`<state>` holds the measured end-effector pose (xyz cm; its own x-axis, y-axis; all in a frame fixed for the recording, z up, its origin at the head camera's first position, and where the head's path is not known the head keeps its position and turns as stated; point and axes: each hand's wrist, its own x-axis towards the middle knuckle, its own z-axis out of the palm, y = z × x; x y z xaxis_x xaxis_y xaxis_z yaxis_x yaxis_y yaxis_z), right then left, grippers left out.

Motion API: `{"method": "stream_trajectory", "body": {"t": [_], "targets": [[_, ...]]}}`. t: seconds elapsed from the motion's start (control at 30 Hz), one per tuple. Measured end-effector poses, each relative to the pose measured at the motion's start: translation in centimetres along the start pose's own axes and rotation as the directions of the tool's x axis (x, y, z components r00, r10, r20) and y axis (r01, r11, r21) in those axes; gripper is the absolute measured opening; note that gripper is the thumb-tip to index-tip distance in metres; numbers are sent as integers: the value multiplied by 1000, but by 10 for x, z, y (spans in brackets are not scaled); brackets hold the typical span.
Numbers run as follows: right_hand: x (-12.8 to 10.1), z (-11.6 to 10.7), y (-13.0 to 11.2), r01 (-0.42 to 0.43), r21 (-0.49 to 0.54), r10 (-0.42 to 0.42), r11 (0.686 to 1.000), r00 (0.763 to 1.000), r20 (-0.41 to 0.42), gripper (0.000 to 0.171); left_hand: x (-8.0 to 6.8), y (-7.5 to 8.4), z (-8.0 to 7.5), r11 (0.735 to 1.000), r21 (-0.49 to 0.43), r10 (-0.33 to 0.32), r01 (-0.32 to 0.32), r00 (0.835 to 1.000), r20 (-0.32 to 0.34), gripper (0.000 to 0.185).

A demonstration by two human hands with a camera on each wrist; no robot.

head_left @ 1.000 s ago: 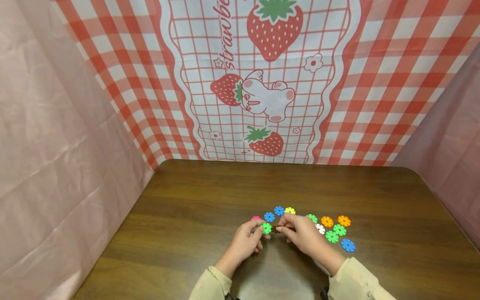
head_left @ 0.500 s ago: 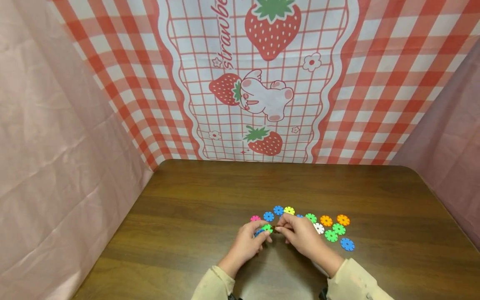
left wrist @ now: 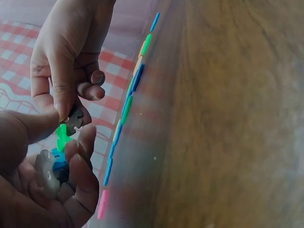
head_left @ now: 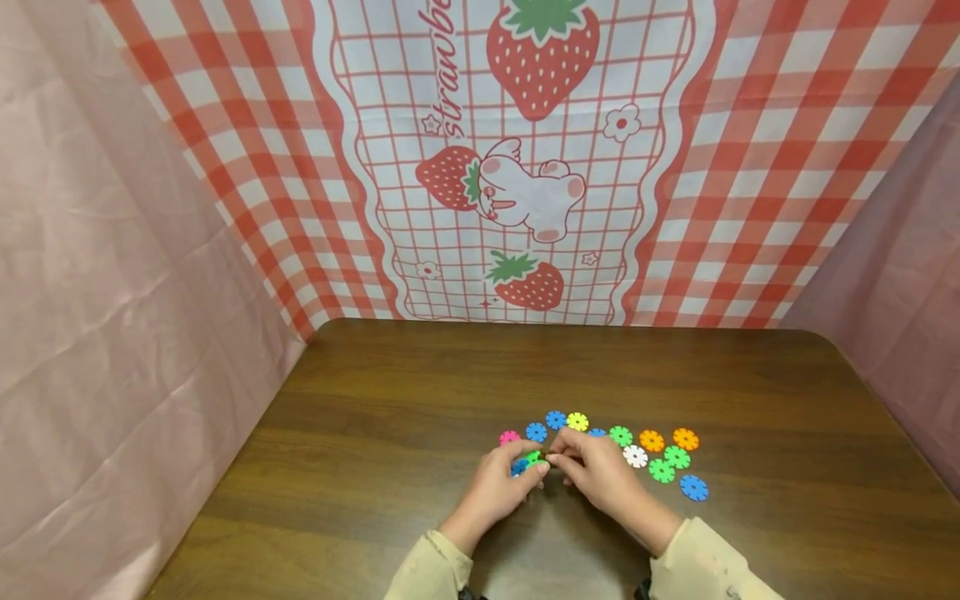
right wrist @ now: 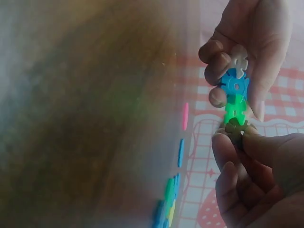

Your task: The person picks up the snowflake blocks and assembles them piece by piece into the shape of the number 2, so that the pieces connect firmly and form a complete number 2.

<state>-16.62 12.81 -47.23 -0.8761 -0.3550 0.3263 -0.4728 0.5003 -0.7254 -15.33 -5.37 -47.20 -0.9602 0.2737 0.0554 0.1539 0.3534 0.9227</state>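
My left hand (head_left: pixel 528 468) grips a short chain of snowflake discs (right wrist: pixel 235 84), white, blue and green, joined edge to edge. My right hand (head_left: pixel 558 459) pinches a brown disc (right wrist: pixel 234 127) between thumb and forefinger. The brown disc's edge meets the green disc (left wrist: pixel 61 135) at the chain's end. In the head view both hands meet just above the wooden table (head_left: pixel 390 400), and their fingers hide most of the chain. The left wrist view shows the right hand's fingertips (left wrist: pixel 64 111) on the brown disc (left wrist: pixel 74 118).
Several loose discs lie in an arc beyond the hands: pink (head_left: pixel 509 437), blue (head_left: pixel 556 419), yellow (head_left: pixel 577 422), white (head_left: pixel 634 456), orange (head_left: pixel 685 438), green (head_left: pixel 662 471) and blue (head_left: pixel 693 487). Strawberry-print cloth (head_left: pixel 525 167) hangs behind the table, with pink cloth on both sides.
The two hands have closed the small gap between them. The brown disc moved left onto the green disc, and the chain's blue disc turned into view.
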Motion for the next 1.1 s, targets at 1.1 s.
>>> {"method": "stream_trajectory", "body": {"t": [1.1], "targets": [[68, 21, 13, 255, -338, -116, 906, 917, 381, 28, -10, -14, -19, 997, 46, -65, 64, 998, 8, 21]]}}
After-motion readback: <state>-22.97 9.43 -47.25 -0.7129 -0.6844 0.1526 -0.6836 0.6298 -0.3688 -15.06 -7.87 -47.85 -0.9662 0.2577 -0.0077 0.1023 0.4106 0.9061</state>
